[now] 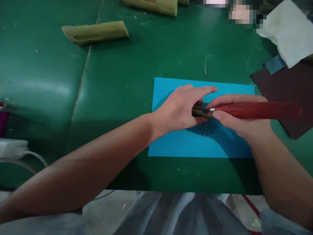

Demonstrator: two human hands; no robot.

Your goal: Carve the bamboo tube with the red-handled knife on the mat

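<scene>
My left hand [182, 107] is closed around a short, dark olive piece of bamboo [199, 111], with the index finger stretched out above it. Most of the piece is hidden by my fingers. In my right hand [244, 125] is a carving tool [254, 110] with a long red handle and a silver ferrule. Its metal end points left and meets the bamboo piece; I cannot make out the tip's shape. Both hands are over a blue sheet [171, 145], where small shavings [207, 134] lie just below the piece.
A cut bamboo length [97, 32] lies at the back left of the green table [117, 81], and a larger one [154, 6] at the far edge. On the right are a dark brown sheet [290, 94] and white paper [290, 31]. A white charger [13, 148] with cable stands left.
</scene>
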